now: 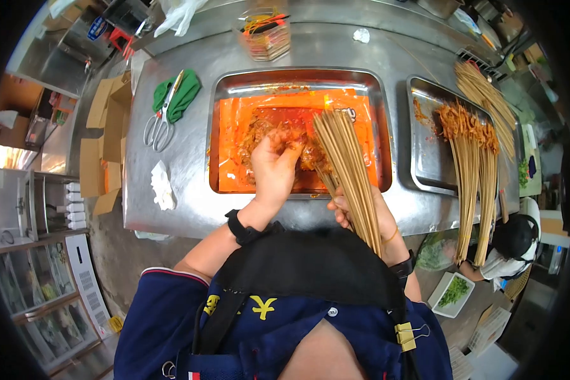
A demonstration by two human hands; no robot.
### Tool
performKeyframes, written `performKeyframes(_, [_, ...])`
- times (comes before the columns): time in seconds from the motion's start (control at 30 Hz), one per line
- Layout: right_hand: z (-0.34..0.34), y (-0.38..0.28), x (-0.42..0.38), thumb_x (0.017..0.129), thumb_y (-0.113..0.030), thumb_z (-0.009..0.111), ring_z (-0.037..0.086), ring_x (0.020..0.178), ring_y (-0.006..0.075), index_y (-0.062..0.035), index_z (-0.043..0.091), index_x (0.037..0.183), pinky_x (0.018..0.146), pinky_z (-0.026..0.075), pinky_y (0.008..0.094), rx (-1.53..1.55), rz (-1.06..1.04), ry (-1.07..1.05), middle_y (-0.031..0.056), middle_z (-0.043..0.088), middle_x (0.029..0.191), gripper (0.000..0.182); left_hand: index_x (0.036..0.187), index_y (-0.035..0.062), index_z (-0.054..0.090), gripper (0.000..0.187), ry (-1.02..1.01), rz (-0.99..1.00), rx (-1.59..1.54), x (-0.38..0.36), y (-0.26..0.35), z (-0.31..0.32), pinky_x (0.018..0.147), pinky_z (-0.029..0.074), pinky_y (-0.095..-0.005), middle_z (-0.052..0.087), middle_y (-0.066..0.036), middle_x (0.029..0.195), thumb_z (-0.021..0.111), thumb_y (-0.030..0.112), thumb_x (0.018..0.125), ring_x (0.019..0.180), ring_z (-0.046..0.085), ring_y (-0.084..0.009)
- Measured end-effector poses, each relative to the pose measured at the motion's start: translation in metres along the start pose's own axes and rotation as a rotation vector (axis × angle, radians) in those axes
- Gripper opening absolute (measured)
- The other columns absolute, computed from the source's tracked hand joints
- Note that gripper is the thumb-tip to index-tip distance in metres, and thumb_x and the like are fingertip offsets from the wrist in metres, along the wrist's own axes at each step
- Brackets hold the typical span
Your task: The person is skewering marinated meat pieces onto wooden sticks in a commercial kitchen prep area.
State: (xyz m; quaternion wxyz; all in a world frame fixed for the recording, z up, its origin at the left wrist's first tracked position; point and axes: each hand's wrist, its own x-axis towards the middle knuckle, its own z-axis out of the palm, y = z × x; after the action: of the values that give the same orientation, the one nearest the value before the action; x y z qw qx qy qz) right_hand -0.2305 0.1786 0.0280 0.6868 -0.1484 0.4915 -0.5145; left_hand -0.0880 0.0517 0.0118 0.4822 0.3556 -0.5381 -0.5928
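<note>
My left hand [274, 170] reaches into a deep steel tray [386, 152], fingers bent and pinched together on red, sauce-coated food [254, 142]. The exact piece between the fingertips is partly hidden. An orange plastic packet [230, 171] lies under the food. My right hand [368, 206] is closed around a thick bundle of bamboo skewers [345, 158], which leans over the tray's right side. Sauced food sits beside the bundle at its left, and more skewers show beneath it. A second steel tray [427, 152] holds loaded skewers [465, 183], their food ends inside and bare sticks over the near edge.
Scissors [163, 123] lie by a green cloth [187, 95] at the left, with crumpled tissue [163, 187] nearer me. A clear container [265, 41] stands behind the tray. Loose bamboo skewers [487, 95] lie far right. Another person [516, 244] is at the lower right, near a box of greens [453, 292].
</note>
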Motion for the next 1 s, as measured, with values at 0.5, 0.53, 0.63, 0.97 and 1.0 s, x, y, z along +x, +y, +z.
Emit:
performKeyframes(0.5, [-0.007,0.005,-0.001,0.081,-0.009,0.066,0.059,0.055,0.0111,-0.0015,0.056,0.097,0.045,0.047,0.0191,0.08,-0.045,0.028,0.0094,0.063,0.077,0.02,0.087,0.0009,0.057,0.004,-0.251,-0.173,-0.053,-0.018,-0.011,0.008,0.065,0.047,-0.0215,0.062,-0.002,0.082,0.056,-0.001,0.084,0.073,0.055,-0.0065])
performKeyframes(0.53, [-0.007,0.005,0.0,0.081,-0.009,0.066,0.059,0.055,0.0112,-0.0014,0.056,0.097,0.045,0.047,0.0193,0.084,-0.044,0.024,0.0096,0.063,0.077,0.02,0.086,0.0016,0.057,0.002,-0.208,-0.149,-0.047,-0.015,-0.013,0.008,0.065,0.047,-0.0213,0.062,-0.002,0.081,0.058,0.001,0.084,0.072,0.056,-0.0065])
performKeyframes(0.63, [-0.003,0.0,-0.006,0.081,-0.008,0.065,0.059,0.055,0.0114,-0.0012,0.055,0.098,0.045,0.048,0.0194,0.085,-0.014,0.059,0.0101,0.063,0.077,0.021,0.09,0.0018,0.054,0.007,-0.153,-0.236,-0.169,-0.009,-0.013,0.009,0.058,0.047,-0.0224,0.06,-0.002,0.077,0.059,0.003,0.085,0.065,0.055,-0.0083])
performKeyframes(0.97, [-0.005,0.0,-0.002,0.081,-0.007,0.065,0.06,0.057,0.0114,-0.0005,0.054,0.099,0.046,0.049,0.02,0.056,-0.001,0.032,0.0095,0.063,0.077,0.022,0.092,0.0009,0.054,0.014,-0.21,-0.453,-0.135,-0.008,-0.01,0.007,0.048,0.044,-0.0222,0.056,-0.002,0.07,0.055,0.014,0.088,0.055,0.051,-0.0084])
performKeyframes(1.0, [-0.005,0.0,-0.001,0.081,-0.007,0.065,0.06,0.057,0.0113,-0.0001,0.054,0.096,0.047,0.049,0.0195,0.053,-0.004,0.02,0.0095,0.062,0.077,0.02,0.088,0.001,0.056,0.015,-0.194,-0.427,-0.153,-0.008,-0.015,0.008,0.047,0.043,-0.0217,0.055,-0.001,0.067,0.055,0.016,0.089,0.055,0.051,-0.0078])
